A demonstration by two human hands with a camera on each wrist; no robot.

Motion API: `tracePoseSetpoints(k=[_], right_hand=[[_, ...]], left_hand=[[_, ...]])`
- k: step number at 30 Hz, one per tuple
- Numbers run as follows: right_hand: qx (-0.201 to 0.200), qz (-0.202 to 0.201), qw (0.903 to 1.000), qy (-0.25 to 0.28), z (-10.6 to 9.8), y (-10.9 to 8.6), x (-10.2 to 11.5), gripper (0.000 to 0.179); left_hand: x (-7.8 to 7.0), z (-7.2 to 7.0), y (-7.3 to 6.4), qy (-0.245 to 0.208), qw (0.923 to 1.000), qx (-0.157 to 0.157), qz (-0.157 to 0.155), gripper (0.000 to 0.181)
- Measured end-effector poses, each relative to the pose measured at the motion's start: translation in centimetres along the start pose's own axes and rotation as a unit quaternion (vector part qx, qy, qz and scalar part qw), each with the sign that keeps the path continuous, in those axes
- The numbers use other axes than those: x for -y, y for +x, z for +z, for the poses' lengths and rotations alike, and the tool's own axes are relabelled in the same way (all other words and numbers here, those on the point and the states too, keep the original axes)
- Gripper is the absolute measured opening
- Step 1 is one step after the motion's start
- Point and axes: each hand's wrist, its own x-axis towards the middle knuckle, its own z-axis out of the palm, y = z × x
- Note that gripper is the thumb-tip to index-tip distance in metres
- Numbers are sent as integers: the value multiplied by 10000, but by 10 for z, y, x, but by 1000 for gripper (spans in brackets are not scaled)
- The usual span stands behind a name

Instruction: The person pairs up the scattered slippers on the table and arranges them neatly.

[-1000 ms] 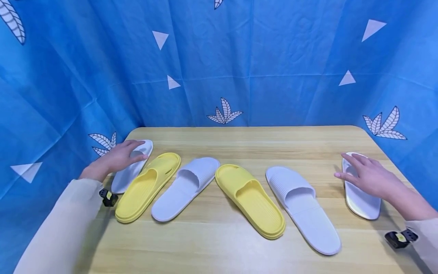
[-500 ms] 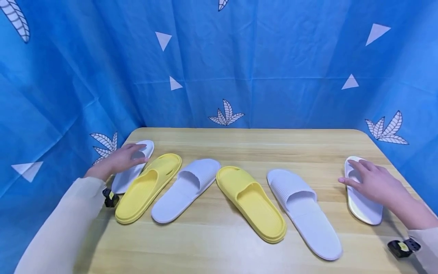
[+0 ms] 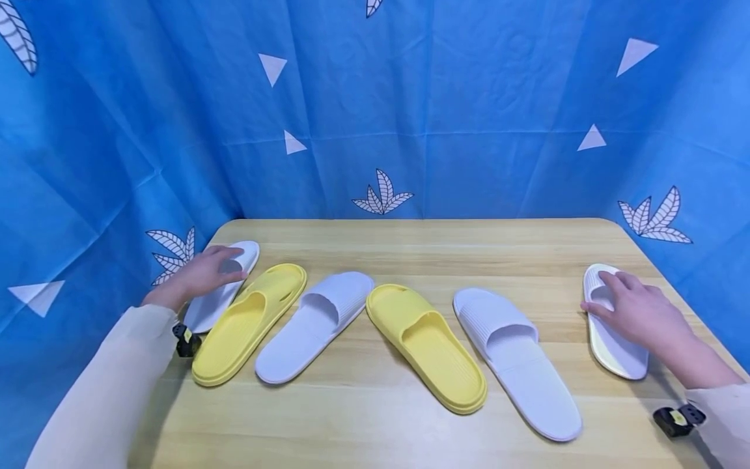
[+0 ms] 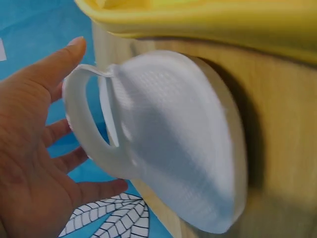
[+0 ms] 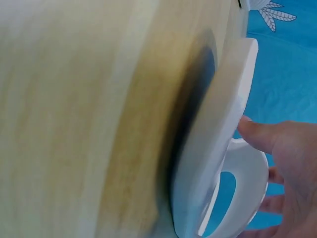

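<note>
At the table's far left, my left hand is spread over a white slipper. In the left wrist view its fingers reach round the strap, with the thumb off the sole. At the right side, my right hand lies over another white slipper. The right wrist view has its thumb at the edge of the sole; the other fingertips are hidden behind the strap. Both slippers rest on the table.
Between the hands lie a yellow slipper, a white ribbed slipper, a second yellow slipper and a second white ribbed slipper. They stand on a wooden table. A blue curtain hangs behind it.
My right hand has come down over its white slipper, and the thumb has drawn in to the edge. My left hand has settled slightly lower. The slippers stay in place; the view has shifted a little.
</note>
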Motion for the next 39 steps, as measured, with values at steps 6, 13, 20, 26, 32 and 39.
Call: tracePoseSetpoints(k=[6,13,20,26,32,39], right_hand=[[-22,101,9999,-76,-3,2,-1,85],[-180,210,9996,-85,-3,3,-3,85],[-292,199,9994,11,-5,8,-4,84],[-122,73,9998,145,-4,12,-5,83],[-71,128,9994,316,-2,11,-4,81],[-27,313,9992,250,-4,9,-2,87]], left_hand=[[5,3,4,169,9997,-165,18,72],[4,3,8,235,9995,-138,-142,64],[6,-3,15,306,9986,-276,327,54],[4,-2,18,210,9977,-305,565,52],[-8,0,25,170,9947,-419,928,48],[-12,6,33,18,9944,-290,1016,53]])
